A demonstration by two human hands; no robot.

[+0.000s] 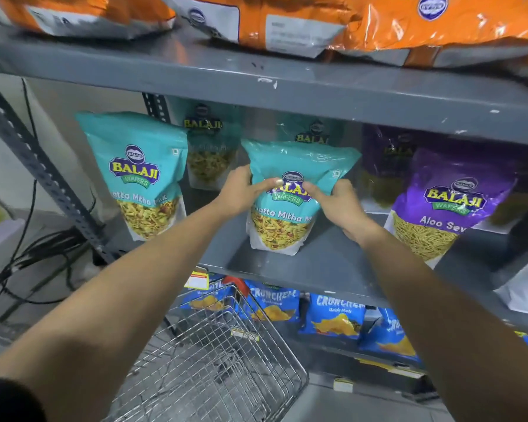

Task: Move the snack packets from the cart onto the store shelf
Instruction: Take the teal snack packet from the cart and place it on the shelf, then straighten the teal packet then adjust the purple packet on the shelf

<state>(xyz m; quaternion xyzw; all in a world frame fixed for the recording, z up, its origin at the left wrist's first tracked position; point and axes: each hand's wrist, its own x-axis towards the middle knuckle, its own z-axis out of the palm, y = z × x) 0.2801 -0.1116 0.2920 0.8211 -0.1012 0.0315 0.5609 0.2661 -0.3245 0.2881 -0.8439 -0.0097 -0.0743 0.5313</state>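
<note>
Up front, the grey metal shelf has bare board between a teal Khatta Mitha pouch at left and a purple Aloo Sev pouch at right. Standing upright there is the teal snack packet, left hand and right hand clasping its sides, thumbs across the logo. Below sits the wire cart

Light: dim, cool and flat, from overhead.
Shadows: deep under the upper shelf board, darkening the rear packets.
Glare: white glints on the orange bags.
Blur: soft throughout; the wire cart smears.
Distortion: wide-angle bowing at the edges.
</note>
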